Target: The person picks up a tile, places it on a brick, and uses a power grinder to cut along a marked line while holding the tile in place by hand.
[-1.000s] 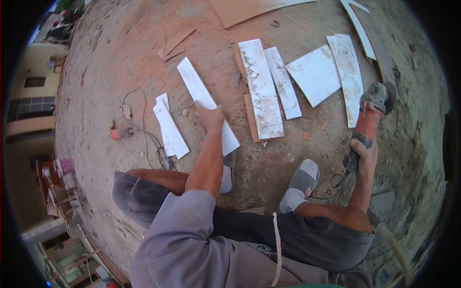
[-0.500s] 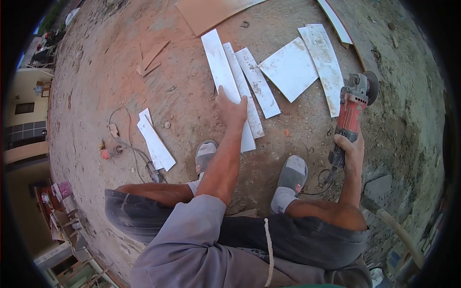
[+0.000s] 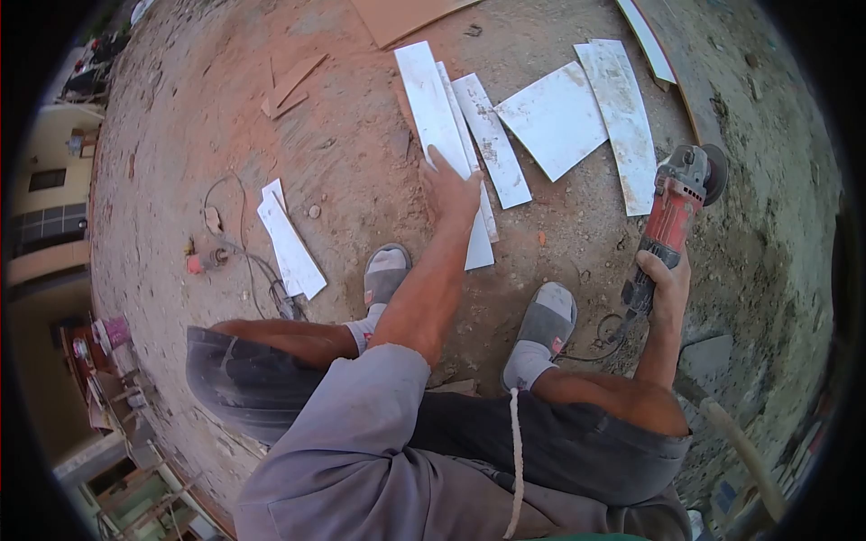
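My left hand (image 3: pixel 452 192) is closed across the width of a long white tile strip (image 3: pixel 428 95), thumb at its right edge and a finger over its left edge. That strip overlaps a second, narrower-showing tile strip (image 3: pixel 488 216) on the ground. Just to the right lies a third strip with dirt smears (image 3: pixel 494 149). My right hand (image 3: pixel 666 281) is wrapped around the black rear handle of a red angle grinder (image 3: pixel 672 212). The grinder points up and away, its dark disc (image 3: pixel 715 175) at the far end.
A wide white tile piece (image 3: pixel 557 122) and a curved strip (image 3: pixel 622 117) lie farther right. A brown board (image 3: pixel 406 16) is at the top. On the left are white offcuts (image 3: pixel 290 252) and a second red power tool (image 3: pixel 206 261) with its cable. My sandalled feet stand between.
My left hand has shifted the strip slightly right, so it covers more of the neighbouring strip. My right hand still holds the grinder; the view has shifted a little.
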Available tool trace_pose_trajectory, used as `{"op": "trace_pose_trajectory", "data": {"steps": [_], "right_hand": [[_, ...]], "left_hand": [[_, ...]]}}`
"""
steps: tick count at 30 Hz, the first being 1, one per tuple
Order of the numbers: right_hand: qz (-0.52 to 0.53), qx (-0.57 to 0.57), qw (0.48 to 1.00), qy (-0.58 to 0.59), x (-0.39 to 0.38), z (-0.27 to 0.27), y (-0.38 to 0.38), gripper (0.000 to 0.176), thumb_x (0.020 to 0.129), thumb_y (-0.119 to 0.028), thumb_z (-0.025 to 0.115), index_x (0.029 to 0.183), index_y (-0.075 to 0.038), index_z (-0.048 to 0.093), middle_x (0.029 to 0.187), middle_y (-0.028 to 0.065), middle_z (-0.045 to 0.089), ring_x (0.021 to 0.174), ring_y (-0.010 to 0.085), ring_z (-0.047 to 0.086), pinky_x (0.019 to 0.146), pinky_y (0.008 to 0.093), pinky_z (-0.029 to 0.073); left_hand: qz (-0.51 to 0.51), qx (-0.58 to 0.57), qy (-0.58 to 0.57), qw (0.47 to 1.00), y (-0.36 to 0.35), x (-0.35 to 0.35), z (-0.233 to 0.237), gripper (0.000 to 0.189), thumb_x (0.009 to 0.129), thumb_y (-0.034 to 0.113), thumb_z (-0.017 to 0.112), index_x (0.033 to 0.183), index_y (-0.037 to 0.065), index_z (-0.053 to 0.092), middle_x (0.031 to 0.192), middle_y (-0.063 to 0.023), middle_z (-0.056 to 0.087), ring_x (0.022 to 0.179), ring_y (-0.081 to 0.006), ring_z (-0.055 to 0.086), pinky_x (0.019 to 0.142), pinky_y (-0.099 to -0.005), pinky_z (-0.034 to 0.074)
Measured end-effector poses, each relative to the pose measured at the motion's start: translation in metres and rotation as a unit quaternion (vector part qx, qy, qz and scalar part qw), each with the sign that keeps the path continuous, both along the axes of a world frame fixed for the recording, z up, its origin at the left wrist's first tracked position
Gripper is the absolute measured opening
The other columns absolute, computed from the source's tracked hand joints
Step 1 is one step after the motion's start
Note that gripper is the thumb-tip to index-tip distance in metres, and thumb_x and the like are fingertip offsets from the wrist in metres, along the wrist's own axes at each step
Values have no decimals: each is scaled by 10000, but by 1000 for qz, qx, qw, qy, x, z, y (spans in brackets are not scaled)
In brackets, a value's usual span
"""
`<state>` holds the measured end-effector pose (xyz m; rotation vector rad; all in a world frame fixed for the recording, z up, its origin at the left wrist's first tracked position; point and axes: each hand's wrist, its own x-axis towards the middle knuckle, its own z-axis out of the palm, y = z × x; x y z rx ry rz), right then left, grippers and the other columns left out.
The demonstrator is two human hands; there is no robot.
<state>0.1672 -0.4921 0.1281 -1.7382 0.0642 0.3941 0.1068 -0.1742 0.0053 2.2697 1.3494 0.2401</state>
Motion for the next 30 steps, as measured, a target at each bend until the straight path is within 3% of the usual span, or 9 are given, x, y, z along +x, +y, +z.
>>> {"op": "trace_pose_trajectory", "data": {"steps": [3,6,10,21,23,30], "right_hand": [[18,8,1000,1,-1,5,4,557,686,-266,774,1128,-23,538,804,20,573,630,112,559,590,266,457],[42,2,999,10,-3,10,6,560,690,-266,775,1129,-24,527,810,17,566,631,113,555,587,268,457],[47,-3,999,-9,-6,8,2,528,705,-238,763,1126,-25,524,820,15,552,632,112,550,583,267,458],[35,-14,999,7,-14,10,9,473,736,-217,743,1104,-24,518,783,23,557,590,117,549,545,264,448],[45,-11,999,-7,-13,7,10,457,751,-221,740,1092,-28,505,746,30,558,549,122,547,510,265,447],[58,-2,998,21,-18,12,17,435,752,-213,735,1072,-23,509,754,33,560,553,124,552,513,267,453]], "left_hand": [[1,-20,10,1000,2,-4,1,1009,748,319,805,1496,30,195,1461,-284,303,1337,-432,356,1071,-510,355],[-25,-41,-14,999,5,-5,-5,986,772,310,785,1509,43,188,1501,-328,220,1396,-463,250,1151,-484,251],[-25,-75,-13,997,6,-4,-1,940,784,290,774,1507,72,213,1484,-348,229,1389,-483,244,1159,-471,235],[-15,-98,3,995,10,2,0,871,803,267,756,1481,59,249,1495,-324,210,1370,-464,290,1127,-472,297],[-18,-50,1,999,8,0,-2,861,801,262,759,1466,40,257,1477,-307,238,1340,-455,336,1089,-472,349],[8,-74,0,997,9,2,1,864,802,277,765,1452,35,251,1409,-267,312,1270,-421,416,1063,-472,362]]}}
